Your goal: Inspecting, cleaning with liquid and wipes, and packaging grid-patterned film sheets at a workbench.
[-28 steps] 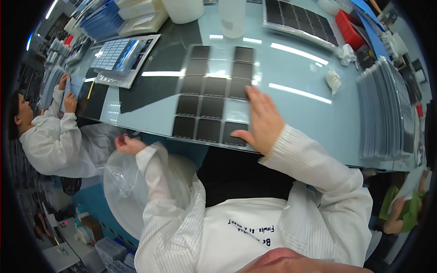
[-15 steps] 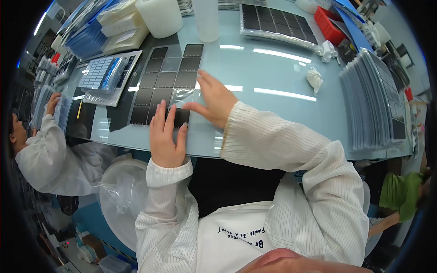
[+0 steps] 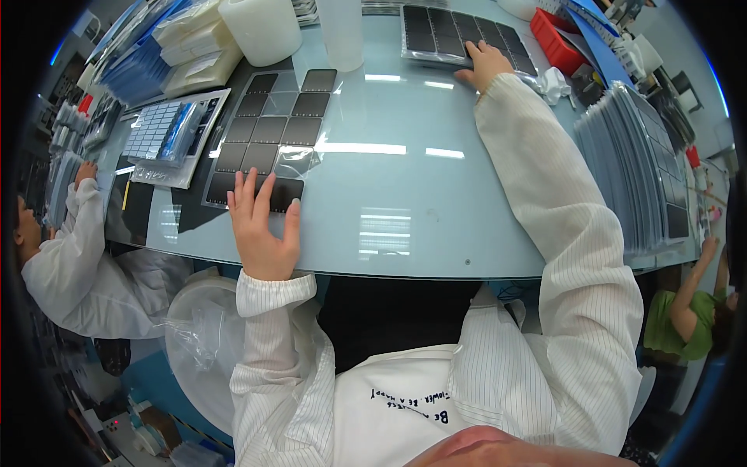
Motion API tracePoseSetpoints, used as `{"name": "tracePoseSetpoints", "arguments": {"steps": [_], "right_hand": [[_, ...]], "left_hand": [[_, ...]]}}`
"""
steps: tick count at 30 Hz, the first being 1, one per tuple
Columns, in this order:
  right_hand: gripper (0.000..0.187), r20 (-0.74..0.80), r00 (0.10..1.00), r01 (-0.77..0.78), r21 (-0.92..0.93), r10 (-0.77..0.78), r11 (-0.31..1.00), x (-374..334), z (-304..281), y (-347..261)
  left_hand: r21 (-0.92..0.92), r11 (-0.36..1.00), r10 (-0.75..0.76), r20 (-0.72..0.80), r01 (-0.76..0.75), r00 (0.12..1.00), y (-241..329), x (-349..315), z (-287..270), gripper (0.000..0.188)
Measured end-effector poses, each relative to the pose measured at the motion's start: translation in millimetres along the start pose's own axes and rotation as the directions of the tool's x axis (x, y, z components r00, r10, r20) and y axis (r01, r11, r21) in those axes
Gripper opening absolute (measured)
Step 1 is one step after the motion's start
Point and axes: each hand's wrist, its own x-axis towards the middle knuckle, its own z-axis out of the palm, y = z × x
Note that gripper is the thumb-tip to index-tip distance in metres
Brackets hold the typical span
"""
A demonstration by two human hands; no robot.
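A clear plastic sheet with several dark rectangular pieces in rows (image 3: 267, 129) lies at the left on the glass-topped table; two of its places look see-through. On its near edge rests my left hand (image 3: 264, 233), open, fingers spread over the lowest dark pieces. At the far right, my right hand (image 3: 490, 64) touches the near edge of a stack of similar dark-panelled sheets (image 3: 436, 31), its fingers apart and the thumb out to the left. Nothing held shows in either hand.
White rolls (image 3: 264, 29) and bagged packs (image 3: 201, 56) stand at the far left, beside a blue-and-white pack (image 3: 165, 132). A red bin (image 3: 556, 43), crumpled white plastic (image 3: 555, 86) and a tall stack of clear sheets (image 3: 622, 167) are right. A co-worker (image 3: 66, 249) sits left.
My right hand has left the dark-pieced sheet and reached out to the far-right stack. My left hand has moved slightly left and stays on the sheet. The crumpled white piece mid-right is now out of sight.
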Motion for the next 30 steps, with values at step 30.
{"name": "tracePoseSetpoints", "arguments": {"steps": [30], "right_hand": [[0.035,-0.550,0.776,0.604,0.507,-0.308,0.615,-290.5,-89.7,-11.1]], "left_hand": [[-0.721,-0.301,0.118,0.622,0.625,0.774,97.1,-30.7,-4.1,0.051]]}}
